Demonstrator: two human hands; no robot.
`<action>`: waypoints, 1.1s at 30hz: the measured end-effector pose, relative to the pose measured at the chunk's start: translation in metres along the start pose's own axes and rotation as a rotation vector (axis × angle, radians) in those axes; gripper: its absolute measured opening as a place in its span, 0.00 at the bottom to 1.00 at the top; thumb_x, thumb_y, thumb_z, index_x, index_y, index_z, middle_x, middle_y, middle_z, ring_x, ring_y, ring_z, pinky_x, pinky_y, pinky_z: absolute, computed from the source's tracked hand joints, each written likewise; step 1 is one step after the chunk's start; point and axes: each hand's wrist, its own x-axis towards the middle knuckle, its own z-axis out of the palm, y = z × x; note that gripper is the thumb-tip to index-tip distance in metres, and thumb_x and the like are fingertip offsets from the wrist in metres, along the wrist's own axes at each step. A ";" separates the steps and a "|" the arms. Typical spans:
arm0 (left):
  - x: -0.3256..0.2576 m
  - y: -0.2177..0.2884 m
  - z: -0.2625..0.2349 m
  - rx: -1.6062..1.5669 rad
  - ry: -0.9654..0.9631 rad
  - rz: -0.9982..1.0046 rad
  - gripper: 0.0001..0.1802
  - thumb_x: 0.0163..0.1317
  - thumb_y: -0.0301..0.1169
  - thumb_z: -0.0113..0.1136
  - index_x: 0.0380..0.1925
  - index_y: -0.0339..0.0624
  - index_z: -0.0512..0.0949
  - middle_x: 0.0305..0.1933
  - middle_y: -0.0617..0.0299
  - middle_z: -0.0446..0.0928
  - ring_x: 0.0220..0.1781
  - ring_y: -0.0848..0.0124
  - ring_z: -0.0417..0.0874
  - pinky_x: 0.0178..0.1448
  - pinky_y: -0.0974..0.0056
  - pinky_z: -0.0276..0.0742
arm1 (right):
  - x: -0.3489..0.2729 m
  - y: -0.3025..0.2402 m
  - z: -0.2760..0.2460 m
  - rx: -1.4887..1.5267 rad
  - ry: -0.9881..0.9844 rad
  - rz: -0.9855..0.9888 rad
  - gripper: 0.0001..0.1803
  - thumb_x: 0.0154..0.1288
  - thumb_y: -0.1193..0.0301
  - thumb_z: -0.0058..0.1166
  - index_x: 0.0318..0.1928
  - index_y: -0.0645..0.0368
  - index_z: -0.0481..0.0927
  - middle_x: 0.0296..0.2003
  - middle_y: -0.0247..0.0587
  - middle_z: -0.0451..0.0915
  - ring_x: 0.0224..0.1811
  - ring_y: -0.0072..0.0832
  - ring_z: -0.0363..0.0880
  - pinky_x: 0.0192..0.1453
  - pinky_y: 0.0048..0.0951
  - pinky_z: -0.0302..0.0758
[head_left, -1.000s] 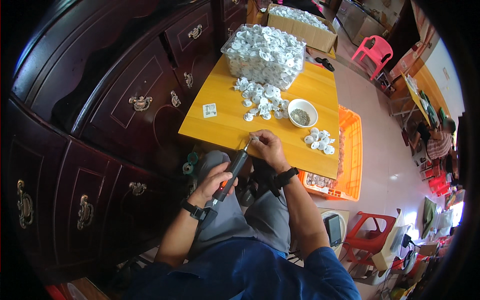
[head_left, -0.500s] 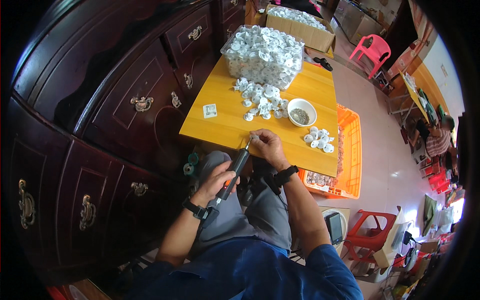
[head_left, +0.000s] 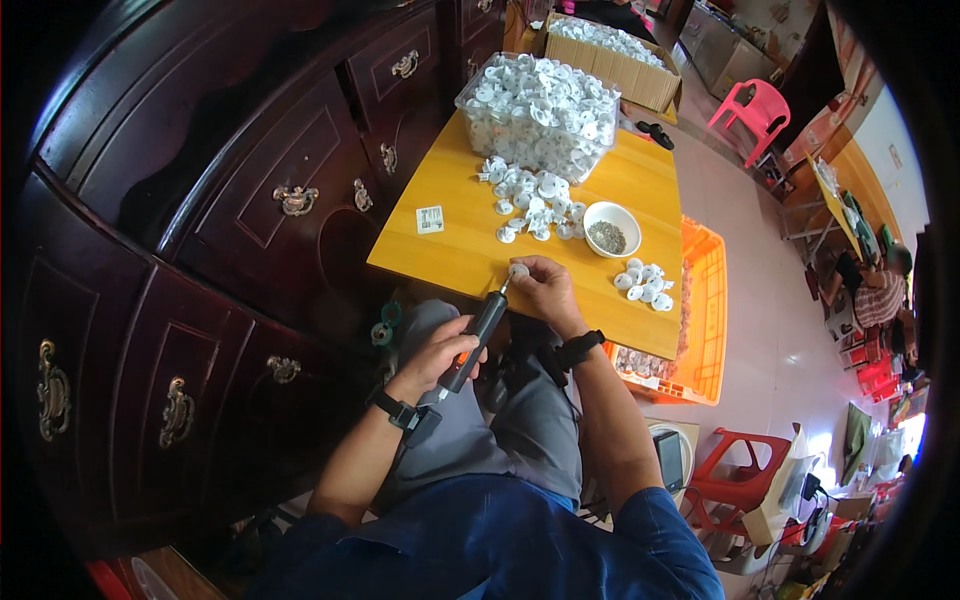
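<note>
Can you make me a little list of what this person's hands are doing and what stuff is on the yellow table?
left hand: grips a black electric screwdriver
right hand: holds a small white part at the screwdriver's tip
table: yellow wood
white bowl: small dark bits inside
clear bin: heaped with white parts
loose white parts: scattered beside the bowl

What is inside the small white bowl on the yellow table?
The small white bowl holds a heap of tiny dark grey pieces, probably screws; they are too small to tell surely. The bottom of the bowl is covered by them. White plastic parts lie beside it on the yellow table.
</note>
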 end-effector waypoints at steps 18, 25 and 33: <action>-0.008 0.003 -0.017 0.078 0.008 0.137 0.18 0.66 0.33 0.56 0.54 0.43 0.69 0.32 0.61 0.77 0.27 0.76 0.78 0.33 0.71 0.78 | -0.064 -0.025 -0.101 -0.867 0.407 -0.240 0.07 0.56 0.75 0.60 0.37 0.54 0.86 0.42 0.46 0.77 0.41 0.46 0.82 0.43 0.41 0.79; -0.008 -0.001 -0.024 -0.062 -0.009 0.210 0.19 0.66 0.33 0.55 0.55 0.42 0.68 0.30 0.60 0.76 0.26 0.75 0.78 0.32 0.70 0.78 | -0.058 -0.030 -0.139 -1.005 0.543 -0.286 0.12 0.56 0.79 0.57 0.41 0.54 0.84 0.42 0.49 0.78 0.43 0.48 0.81 0.48 0.43 0.79; -0.010 -0.001 -0.027 -0.040 -0.007 0.172 0.17 0.68 0.31 0.53 0.55 0.42 0.69 0.32 0.60 0.77 0.27 0.73 0.79 0.34 0.68 0.79 | -0.025 -0.057 -0.154 -1.070 0.521 -0.334 0.13 0.54 0.80 0.58 0.40 0.53 0.82 0.43 0.47 0.79 0.41 0.48 0.81 0.42 0.44 0.79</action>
